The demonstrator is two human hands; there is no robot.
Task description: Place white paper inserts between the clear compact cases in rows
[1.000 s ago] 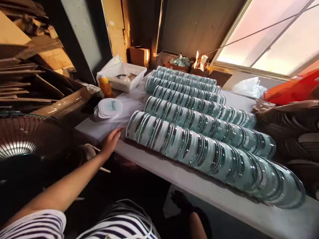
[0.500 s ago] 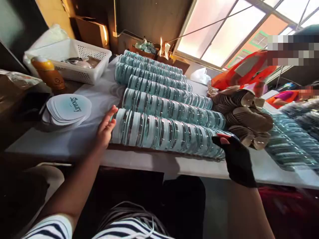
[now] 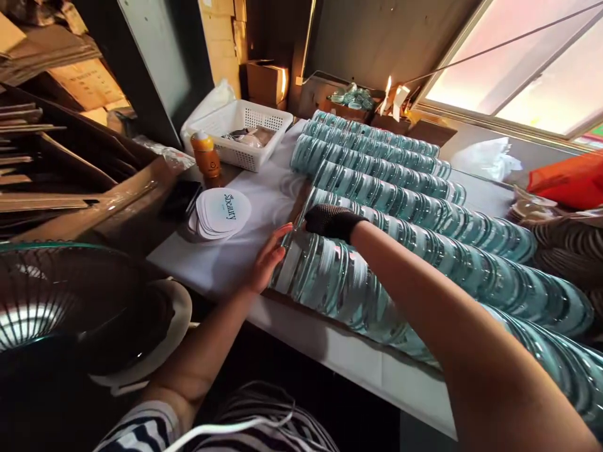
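Step in hand: both hands work the left end of the nearest row of glass discs (image 3: 358, 292), centre of frame; judged to be separating the end disc from the row.
Left hand (image 3: 268, 260): bare, palm against the end face of the row, fingers spread flat and open, not closed round anything.
Right hand (image 3: 330, 221): in a black mesh glove, reaching across the row from the right; fingertips seem to pinch the top rim of the end disc (image 3: 301, 220), though the exact grip is hard to make out.
Location of discs: nearest of several parallel rows on the white table (image 3: 226, 263), running from centre to lower right of frame.
Next move, judged: needs a firm hold on the thin rim while the left palm braces the row, so the neighbours do not tip.
Material: clear, green-tinted glass, round and thin, standing on edge and leaning on each other; glossy, with white interleaves between them.
Nearby: stack of white round paper labels (image 3: 219, 213), matte, printed with script, left of the row; perforated white plastic basket (image 3: 242, 135) and orange bottle (image 3: 207, 157) further up; wire fan guard (image 3: 56, 295) at lower left.
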